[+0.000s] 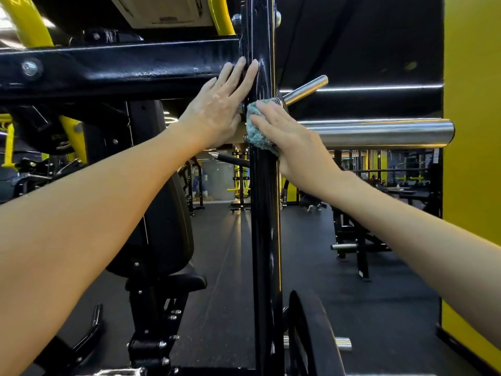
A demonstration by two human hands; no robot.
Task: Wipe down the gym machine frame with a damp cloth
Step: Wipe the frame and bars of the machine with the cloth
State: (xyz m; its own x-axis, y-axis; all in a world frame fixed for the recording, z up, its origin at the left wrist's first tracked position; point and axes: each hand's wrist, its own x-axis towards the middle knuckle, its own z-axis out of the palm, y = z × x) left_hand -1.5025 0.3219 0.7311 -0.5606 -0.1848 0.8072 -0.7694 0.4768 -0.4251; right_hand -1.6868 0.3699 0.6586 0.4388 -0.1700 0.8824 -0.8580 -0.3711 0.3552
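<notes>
Left hand (217,112) flat, fingers straight, braced on black upright post (264,213). Right hand (287,137) presses teal cloth (254,131) against post, fingers extended over it.

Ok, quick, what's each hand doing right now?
Left hand: open, flat against the black upright post, holding nothing.
Right hand: open, pressing the teal cloth flat against the post.

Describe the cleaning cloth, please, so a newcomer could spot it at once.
Find the black upright post mid-picture, where the thick chrome weight horn juts right. There the right hand presses a small cloth against the post: the only fuzzy, teal thing among black and chrome metal.
</notes>
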